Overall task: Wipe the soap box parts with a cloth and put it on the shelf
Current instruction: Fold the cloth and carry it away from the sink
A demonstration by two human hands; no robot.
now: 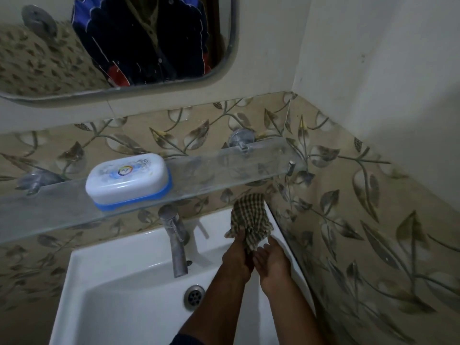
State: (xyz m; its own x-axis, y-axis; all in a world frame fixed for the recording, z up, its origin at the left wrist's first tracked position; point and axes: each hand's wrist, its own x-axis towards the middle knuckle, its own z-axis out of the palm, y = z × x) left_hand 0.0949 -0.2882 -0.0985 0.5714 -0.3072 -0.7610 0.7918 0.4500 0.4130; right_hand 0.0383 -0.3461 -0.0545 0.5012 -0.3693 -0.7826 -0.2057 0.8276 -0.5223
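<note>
At the back right corner of the sink (104,277), under the glass shelf (211,175), my two hands meet on the checked cloth (250,215). Left hand (235,260) grips the lower bunch of it, fingers curled round the fabric. Right hand (272,263) lies beside it, fingers reaching onto the cloth's hanging end; whether they pinch it or only touch it I cannot tell. The cloth stands bunched up against the tiled wall, just right of the tap (174,242).

Soap box (129,181): closed, white lid on blue base, sitting on the shelf toward its left part, well apart from both hands. Its front edge lies close to the shelf's front edge.

Judgement: box looks placed already; the step in hand seems to be parking the cloth in this corner, or wringing it. Task near its end.

To do it well:
- keep the cloth low under the glass, so that nothing knocks the shelf from beneath
- bunch it on the sink rim, not trailing into the basin near the drain (194,296)
- let go one hand at a time
- if the box needs nudging back from the edge, use a dry hand.
</note>
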